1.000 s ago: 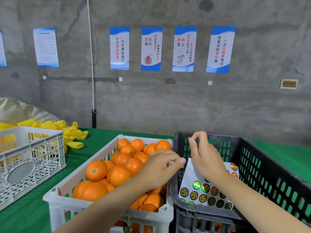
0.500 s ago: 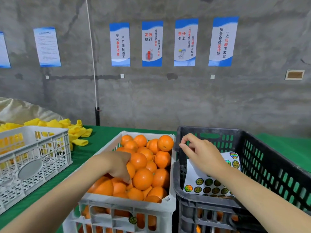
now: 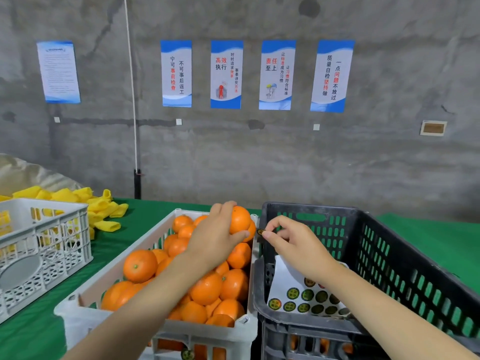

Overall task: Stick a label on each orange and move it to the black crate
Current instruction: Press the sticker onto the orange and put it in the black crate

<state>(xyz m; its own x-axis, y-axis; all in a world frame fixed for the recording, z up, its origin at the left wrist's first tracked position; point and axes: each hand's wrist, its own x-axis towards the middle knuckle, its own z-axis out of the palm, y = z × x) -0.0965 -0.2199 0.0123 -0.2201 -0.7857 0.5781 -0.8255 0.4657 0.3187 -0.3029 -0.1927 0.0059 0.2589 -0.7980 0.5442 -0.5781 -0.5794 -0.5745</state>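
Progress is seen since half a second ago. The left hand [image 3: 217, 236], which was then low among the fruit, is now raised, and one orange [image 3: 240, 219] is gripped in its curled fingers above the far right corner of the white crate [image 3: 78, 318]. The right hand [image 3: 293, 242] has been brought from the rim of the black crate [image 3: 389, 255] toward the fruit. A small round label [image 3: 260, 232] is pinched between its thumb and forefinger, just beside the orange but apart from it. Both crates are placed side by side at the near edge of the table [image 3: 428, 235], and the sheet of labels [image 3: 298, 294] is lying inside the black crate. It is judged that the sticking step comes next: the label must be pressed on the peel before the orange is moved across.
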